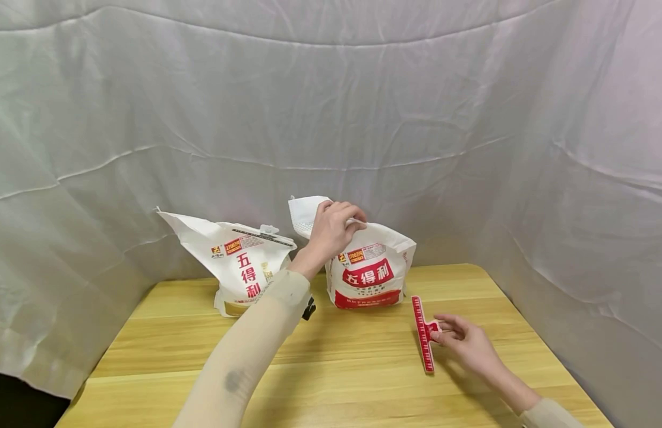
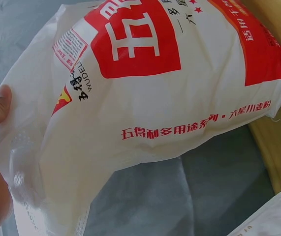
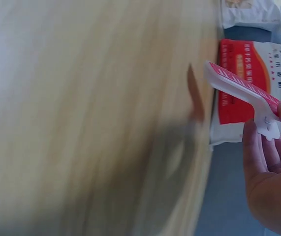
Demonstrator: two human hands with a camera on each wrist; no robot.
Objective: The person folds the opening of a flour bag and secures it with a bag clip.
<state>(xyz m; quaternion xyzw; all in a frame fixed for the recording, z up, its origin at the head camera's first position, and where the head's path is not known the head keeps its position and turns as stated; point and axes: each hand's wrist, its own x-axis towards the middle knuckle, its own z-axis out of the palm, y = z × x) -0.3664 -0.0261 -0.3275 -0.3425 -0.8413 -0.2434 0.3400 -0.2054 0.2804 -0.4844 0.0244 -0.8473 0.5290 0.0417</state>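
Note:
A white flour bag with red panels (image 1: 367,274) stands at the back middle of the wooden table. My left hand (image 1: 333,226) pinches its upper edge, thumb on one face in the left wrist view, with the bag top (image 2: 37,113) bunched near the palm. Over the table's right side, my right hand (image 1: 467,345) holds a red and white sealing clip (image 1: 423,336) by its handle, between thumb and fingers. In the right wrist view the clip's long bar (image 3: 241,83) points away from the hand, overlapping the bag's red lower part.
To the left stands a second flour bag (image 1: 242,267), with a dark-striped clip (image 1: 264,236) along its slanted top. A small black object (image 1: 309,309) shows beside my left sleeve. Grey curtains (image 1: 331,107) hang behind and at both sides of the wooden table (image 1: 363,380).

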